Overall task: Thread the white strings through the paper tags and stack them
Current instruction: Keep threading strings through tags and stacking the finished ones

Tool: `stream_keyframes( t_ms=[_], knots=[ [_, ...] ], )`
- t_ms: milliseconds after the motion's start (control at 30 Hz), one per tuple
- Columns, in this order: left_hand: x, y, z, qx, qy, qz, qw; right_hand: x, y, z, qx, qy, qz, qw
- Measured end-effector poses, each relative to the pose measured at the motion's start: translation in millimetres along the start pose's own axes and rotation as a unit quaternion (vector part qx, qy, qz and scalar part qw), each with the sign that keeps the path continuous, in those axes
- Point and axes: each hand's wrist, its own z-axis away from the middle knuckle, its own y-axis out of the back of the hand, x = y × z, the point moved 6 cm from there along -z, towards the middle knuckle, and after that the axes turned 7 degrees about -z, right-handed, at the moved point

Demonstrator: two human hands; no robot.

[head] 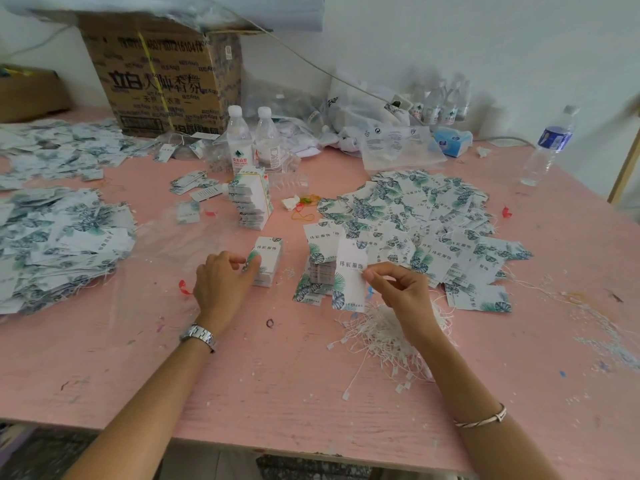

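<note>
Bench (311, 393): pink, wide, littered all over with leaf-print paper tags.

Loose spread of tags (433, 216): beyond and to the right of the right hand's fingers, near them. A second heap (59, 244) lies well to the left of the left hand.

Tall stack (251, 202): banded bundles piled up, beyond the left hand's fingers and apart from them.

String pile (381, 337): a white tangle directly under and behind the right wrist, on the near side of the fingers. It is the closest supply to that hand.

Small stack (268, 261): squared block of tags, touching the left hand (221, 282) on the stack's left edge. The left fingers (254, 263) are curled in, thumb and forefinger narrow on the top near corner. I cannot tell whether they lift one tag or just steady the block.

Held tag (348, 282): raised off the bench, just left of the right hand (401, 292). The fingertips (369, 273) pinch tight on the tag's right edge, about mid-length. Its long axis runs away from me, with the far end up. The punched hole is not legible, nor is any string in the pinch.

My read: the threading turns on this tag. It lies left of the right fingers and right of the left ones, with the strings just behind. The right hand is nearer to both.
</note>
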Motion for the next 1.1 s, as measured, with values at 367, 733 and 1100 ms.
stream_keyframes(
  t_ms=[367,733,1100],
  knots=[
    [-14,-7,-12,-0.033,0.054,0.119,0.991,1,0,0,-0.002,-0.006,-0.005,1.0],
    [-9,-3,-9,-0.046,0.072,0.303,0.949,-1,3,-1,0.012,-0.011,0.027,0.999],
    [48,-23,87,-0.126,0.03,0.428,0.894,-3,-13,6,-0.018,-0.007,0.101,0.995]
  ],
)
